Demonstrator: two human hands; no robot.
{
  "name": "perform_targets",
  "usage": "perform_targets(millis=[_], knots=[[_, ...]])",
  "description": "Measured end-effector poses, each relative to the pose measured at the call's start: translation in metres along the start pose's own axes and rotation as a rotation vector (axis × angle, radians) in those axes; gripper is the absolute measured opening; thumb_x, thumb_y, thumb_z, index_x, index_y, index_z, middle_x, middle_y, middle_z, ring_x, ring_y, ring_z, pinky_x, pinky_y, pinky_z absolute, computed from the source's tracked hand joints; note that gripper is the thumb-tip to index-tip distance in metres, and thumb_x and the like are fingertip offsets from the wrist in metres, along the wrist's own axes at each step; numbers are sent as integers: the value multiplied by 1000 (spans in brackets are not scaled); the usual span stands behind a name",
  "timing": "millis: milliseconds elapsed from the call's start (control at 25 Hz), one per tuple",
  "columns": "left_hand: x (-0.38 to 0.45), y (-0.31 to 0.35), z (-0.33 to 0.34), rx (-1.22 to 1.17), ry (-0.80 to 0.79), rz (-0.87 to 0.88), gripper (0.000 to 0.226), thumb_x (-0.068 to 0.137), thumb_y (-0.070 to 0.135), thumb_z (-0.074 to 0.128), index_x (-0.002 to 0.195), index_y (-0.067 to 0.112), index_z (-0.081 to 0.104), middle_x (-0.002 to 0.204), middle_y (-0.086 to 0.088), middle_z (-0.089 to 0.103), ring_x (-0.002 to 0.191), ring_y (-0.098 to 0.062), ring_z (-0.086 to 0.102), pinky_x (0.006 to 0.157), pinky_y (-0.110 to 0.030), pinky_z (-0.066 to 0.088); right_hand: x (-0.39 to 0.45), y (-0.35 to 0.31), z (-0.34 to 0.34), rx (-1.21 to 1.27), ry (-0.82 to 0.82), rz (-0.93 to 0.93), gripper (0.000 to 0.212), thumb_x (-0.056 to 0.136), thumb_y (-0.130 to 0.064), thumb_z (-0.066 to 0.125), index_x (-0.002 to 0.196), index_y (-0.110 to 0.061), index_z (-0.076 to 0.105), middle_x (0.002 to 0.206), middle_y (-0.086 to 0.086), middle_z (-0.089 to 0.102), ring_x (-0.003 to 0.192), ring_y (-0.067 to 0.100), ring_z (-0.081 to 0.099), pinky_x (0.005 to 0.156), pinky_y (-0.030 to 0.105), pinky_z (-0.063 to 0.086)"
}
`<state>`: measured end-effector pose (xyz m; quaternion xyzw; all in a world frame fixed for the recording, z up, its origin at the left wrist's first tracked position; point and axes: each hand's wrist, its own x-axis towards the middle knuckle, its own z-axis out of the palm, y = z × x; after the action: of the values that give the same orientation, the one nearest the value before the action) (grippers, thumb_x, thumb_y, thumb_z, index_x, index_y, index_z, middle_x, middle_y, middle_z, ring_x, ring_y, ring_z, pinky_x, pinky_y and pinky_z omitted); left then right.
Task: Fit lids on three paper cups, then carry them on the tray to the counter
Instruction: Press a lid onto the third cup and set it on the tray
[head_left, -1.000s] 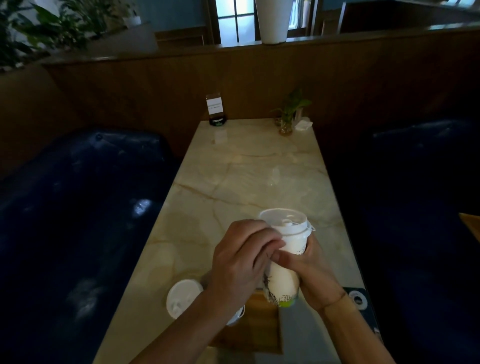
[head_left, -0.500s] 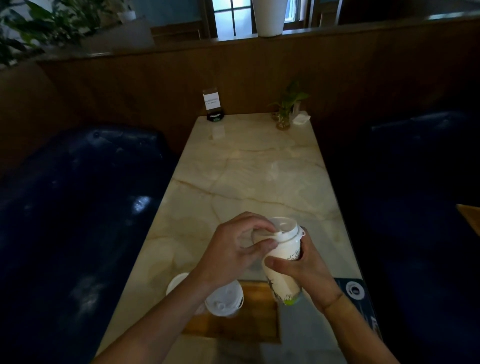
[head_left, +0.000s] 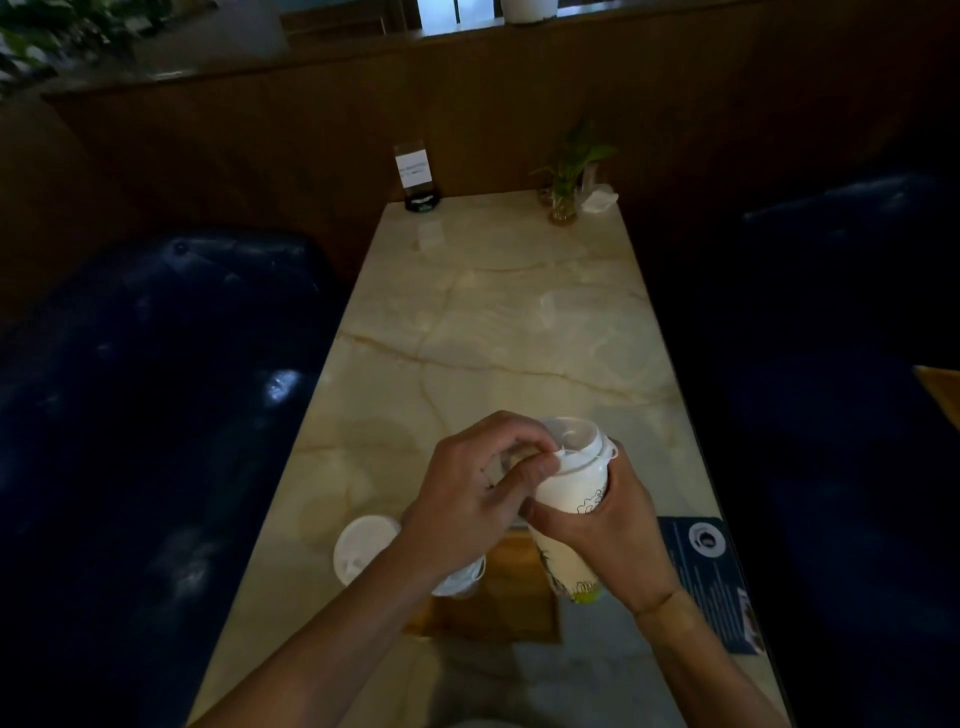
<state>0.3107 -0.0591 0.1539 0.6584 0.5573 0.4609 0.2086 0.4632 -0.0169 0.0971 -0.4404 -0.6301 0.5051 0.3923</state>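
Table (head_left: 498, 322): long marble top, running away from the person.
Tray (head_left: 511, 597): wooden, at the near end, under the hands.
Cup (head_left: 569, 499): off the tray, tipped, mouth leaning away.
Right hand (head_left: 613, 525): wrapped round the cup's body.
Left hand (head_left: 467, 493): nearer the rim, fingertips pinched on the lid (head_left: 576, 441); lid's near-left edge looks unseated.

The marble table (head_left: 498, 322) lies bare through its middle and far stretch; only a sign holder (head_left: 415, 176) and small plant (head_left: 566, 176) crowd the far edge. Near, two lidded cups (head_left: 363, 545), wooden tray (head_left: 493, 608) and a dark card (head_left: 711, 577) fill the space
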Motion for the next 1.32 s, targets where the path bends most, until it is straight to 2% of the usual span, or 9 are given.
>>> perform_targets(millis=[120,360,560,640,720,840,960,1120,1320], knots=[[-5,-3,4,6,-1,-18,11,90,20,66,97,12,68,96,7,69,93,-8,65,80,-20,51,-2,5,0,-6,-25,37,81,48,-52,86,119,-31,52,103,-14,70,92,-3,68,75,17,57],[-11,-4,7,-62,36,-93,16,88,25,67,99,13,70,99,6,70,91,-15,67,73,-38,58,-1,12,-5,22,-86,40,77,52,-44,88,120,-28,56,106,-10,72,94,2,69,79,23,57],[-21,-6,15,-17,83,-53,15,91,25,62,96,14,68,97,7,69,93,-13,65,79,-28,54,-2,14,-2,68,-147,33,68,56,-32,90,117,-26,60,107,-5,74,98,7,70,84,25,56],[-26,-9,18,-16,67,-73,14,92,27,61,97,15,68,97,8,68,94,-12,65,80,-26,52,-5,20,-1,68,-134,54,63,58,-25,93,112,-31,61,104,-8,74,96,2,69,83,19,54],[-29,-13,19,-8,16,-90,15,93,28,61,101,17,67,101,10,67,95,-11,64,81,-22,51,-6,25,-1,71,-143,60,62,60,-21,93,112,-31,61,106,-8,73,97,2,69,85,19,54],[-32,-25,19,-89,-94,-176,16,89,24,68,104,17,67,113,5,62,107,-15,62,91,-29,51,-7,36,-4,137,-232,114,66,65,-5,89,121,-21,58,115,0,71,107,12,67,92,27,53],[-27,-35,17,-191,-167,-379,21,81,13,77,100,16,68,121,-1,57,121,-13,55,105,-37,47,-7,48,-7,170,-282,190,69,65,2,86,120,-26,56,110,-4,73,101,7,68,80,19,55],[-8,-45,11,-208,-332,-568,39,75,9,83,106,18,62,118,-2,65,115,-17,60,100,-36,50,-1,61,-9,136,-376,294,78,70,10,80,132,-20,44,116,2,65,92,3,66,72,17,57],[7,-65,9,8,-600,-523,64,70,16,86,125,28,56,122,8,63,113,-9,60,95,-28,51,9,79,-10,55,-507,297,87,73,17,74,140,-18,33,130,6,55,112,10,58,87,18,53]])
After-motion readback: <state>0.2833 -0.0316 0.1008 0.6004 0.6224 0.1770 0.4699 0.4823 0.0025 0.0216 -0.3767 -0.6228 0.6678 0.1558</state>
